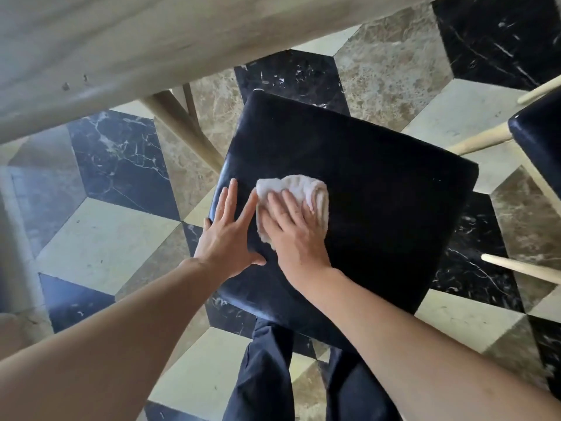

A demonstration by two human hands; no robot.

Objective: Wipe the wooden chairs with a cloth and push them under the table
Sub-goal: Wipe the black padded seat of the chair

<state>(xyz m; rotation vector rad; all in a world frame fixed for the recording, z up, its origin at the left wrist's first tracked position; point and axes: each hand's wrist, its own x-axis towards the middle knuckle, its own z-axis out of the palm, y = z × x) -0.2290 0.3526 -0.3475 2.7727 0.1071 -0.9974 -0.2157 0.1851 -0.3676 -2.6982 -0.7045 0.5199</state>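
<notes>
A white cloth [299, 202] is pressed flat on the chair's black seat [379, 208] by the right hand [296, 230], fingers straight and slightly apart. The left hand [227, 235] is laid beside it at the seat's left edge, fingers spread. Open tiled floor [100, 238] is seen between the seat's far edge and the table [121, 41]; a second chair [540, 141] is seen at right.

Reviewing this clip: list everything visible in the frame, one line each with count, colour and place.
chair seat: one, black, centre, under both hands
cloth: one, white, on the seat, under the right hand
second chair: one, black seat, pale wooden legs, right edge
table: one, pale wood, upper left
floor: cream, brown and black marble tiles
trouser legs: two, dark, bottom centre
left hand: flat on the seat's left edge
right hand: presses the cloth
</notes>
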